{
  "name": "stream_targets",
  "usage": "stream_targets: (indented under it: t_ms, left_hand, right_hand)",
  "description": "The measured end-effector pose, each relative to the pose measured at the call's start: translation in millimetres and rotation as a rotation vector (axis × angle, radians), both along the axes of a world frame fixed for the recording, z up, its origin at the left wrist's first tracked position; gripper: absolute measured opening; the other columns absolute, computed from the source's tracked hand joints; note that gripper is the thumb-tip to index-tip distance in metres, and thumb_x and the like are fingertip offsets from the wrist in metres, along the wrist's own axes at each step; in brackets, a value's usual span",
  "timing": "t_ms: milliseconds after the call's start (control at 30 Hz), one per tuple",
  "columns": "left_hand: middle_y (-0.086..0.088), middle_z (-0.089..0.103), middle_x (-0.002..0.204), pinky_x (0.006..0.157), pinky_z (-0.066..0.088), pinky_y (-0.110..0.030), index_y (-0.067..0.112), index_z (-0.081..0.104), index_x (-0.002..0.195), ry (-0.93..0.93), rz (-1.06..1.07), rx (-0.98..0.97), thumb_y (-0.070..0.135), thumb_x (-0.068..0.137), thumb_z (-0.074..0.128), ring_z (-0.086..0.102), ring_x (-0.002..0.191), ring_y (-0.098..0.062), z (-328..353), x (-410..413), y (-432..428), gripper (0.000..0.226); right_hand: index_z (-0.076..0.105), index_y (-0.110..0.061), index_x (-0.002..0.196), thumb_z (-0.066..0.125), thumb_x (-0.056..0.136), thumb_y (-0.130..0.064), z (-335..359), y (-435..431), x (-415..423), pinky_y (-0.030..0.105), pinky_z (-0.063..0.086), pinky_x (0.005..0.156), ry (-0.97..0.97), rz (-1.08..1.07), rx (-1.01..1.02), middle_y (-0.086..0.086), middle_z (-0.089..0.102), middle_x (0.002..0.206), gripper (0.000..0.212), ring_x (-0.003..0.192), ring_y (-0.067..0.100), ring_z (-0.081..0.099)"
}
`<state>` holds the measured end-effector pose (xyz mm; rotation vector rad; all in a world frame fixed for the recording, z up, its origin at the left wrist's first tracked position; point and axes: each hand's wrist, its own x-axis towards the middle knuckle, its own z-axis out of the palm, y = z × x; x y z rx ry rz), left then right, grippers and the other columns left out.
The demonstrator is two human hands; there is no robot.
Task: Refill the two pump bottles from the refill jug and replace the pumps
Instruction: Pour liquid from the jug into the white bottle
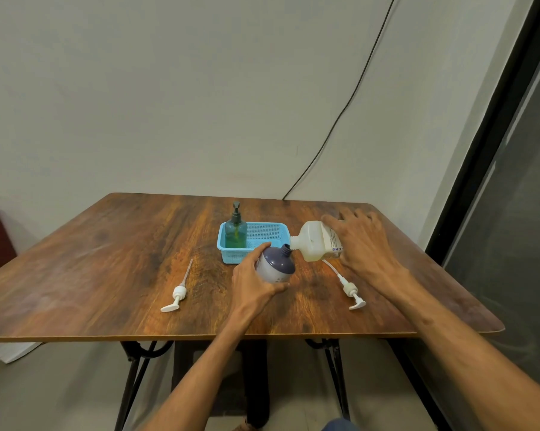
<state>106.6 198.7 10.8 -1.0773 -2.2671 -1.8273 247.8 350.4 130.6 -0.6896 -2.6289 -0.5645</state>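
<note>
Jug [316,242] in right hand [363,244] meets left-held bottle [276,264].

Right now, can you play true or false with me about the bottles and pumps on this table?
1. The right hand tips the refill jug toward the mouth of the purple bottle. True.
2. The left hand holds a white pump. False: it holds the purple bottle.
3. The green bottle stands in the blue basket with its pump on. True.
4. Both white pumps are in the basket. False: the left pump and the right pump lie on the table.
</note>
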Motion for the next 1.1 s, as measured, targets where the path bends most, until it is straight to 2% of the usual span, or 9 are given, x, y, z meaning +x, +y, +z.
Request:
stream_targets:
  t_ms: [567, 1100]
  left_hand:
    - [0.000, 0.061, 0.133, 0.100, 0.053, -0.038, 0.017, 0.053, 0.138, -0.010, 0.005, -0.005, 0.029, 0.052, 0.096, 0.059, 0.115, -0.014, 0.5, 0.2, -0.5, 0.098]
    - [-0.002, 0.060, 0.133, 0.101, 0.051, -0.036, 0.017, 0.052, 0.137, 0.002, -0.006, 0.010, 0.025, 0.054, 0.096, 0.058, 0.115, -0.014, 2.2, 2.2, 0.2, 0.094]
  right_hand:
    - [0.044, -0.034, 0.140, 0.078, 0.076, -0.049, 1.5, -1.5, 1.3, 0.044, 0.039, 0.098, 0.004, 0.004, 0.029, 0.005, 0.055, 0.128, 0.074, 0.115, 0.027, 0.053]
    - [0.047, -0.033, 0.138, 0.080, 0.073, -0.051, 2.7, -0.8, 1.1, 0.047, 0.040, 0.099, 0.013, 0.009, 0.030, 0.005, 0.057, 0.126, 0.075, 0.113, 0.028, 0.055]
